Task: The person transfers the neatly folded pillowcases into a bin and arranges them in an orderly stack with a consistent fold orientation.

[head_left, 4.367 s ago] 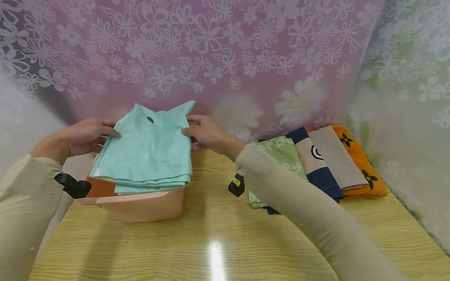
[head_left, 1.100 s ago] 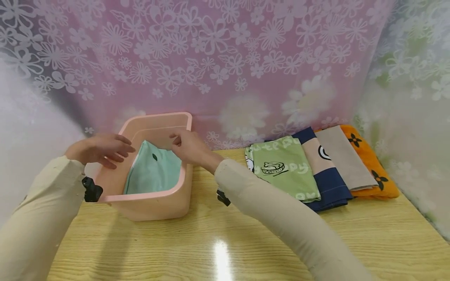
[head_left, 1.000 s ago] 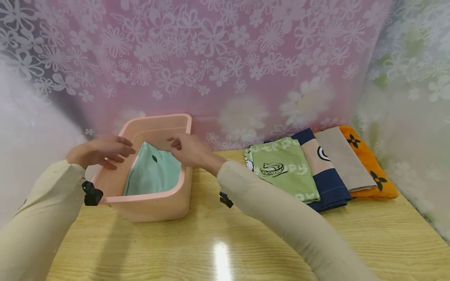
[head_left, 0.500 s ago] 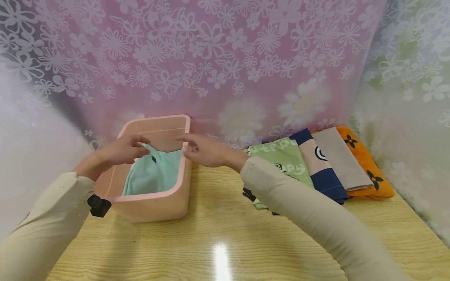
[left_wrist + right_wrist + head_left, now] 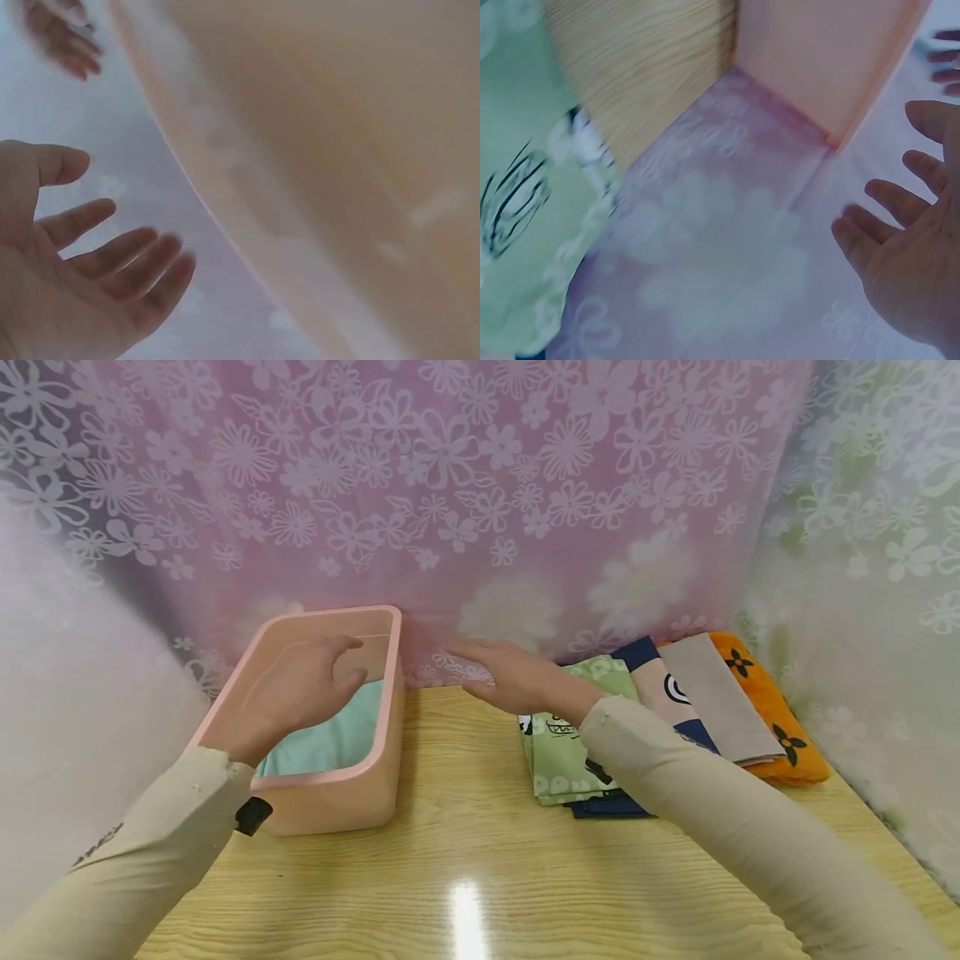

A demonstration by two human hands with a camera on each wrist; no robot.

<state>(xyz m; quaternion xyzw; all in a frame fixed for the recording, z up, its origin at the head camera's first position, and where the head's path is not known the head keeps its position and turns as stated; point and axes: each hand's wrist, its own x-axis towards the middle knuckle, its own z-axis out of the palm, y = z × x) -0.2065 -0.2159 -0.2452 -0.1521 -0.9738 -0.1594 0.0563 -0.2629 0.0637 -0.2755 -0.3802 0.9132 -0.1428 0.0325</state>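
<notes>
A pink plastic bin (image 5: 341, 806) stands at the left of the table, with a folded mint-green cloth (image 5: 333, 735) lying inside it. My left hand (image 5: 303, 685) hovers over the bin, thumb and fingers spread apart and holding nothing; it covers part of the cloth in the head view. To the right of the bin, my right hand (image 5: 517, 677) hangs in the air with relaxed fingers, also bare. Nearest to its wrist is a folded green printed cloth (image 5: 558, 768), partly hidden by the forearm. In the right wrist view the fingers (image 5: 885, 202) are loosely parted.
Beside the green cloth lie a navy and beige folded cloth (image 5: 652, 693), a grey-beige one (image 5: 712, 702) and an orange one with dark flowers (image 5: 787, 739), overlapping in a row. A pink floral curtain (image 5: 480, 485) hangs behind the wooden table (image 5: 360, 893).
The mint cloth, earlier held by both hands above the bin, now lies inside it, let go. Since then both hands have shifted right, the right hand moving past the bin toward the green cloth.
</notes>
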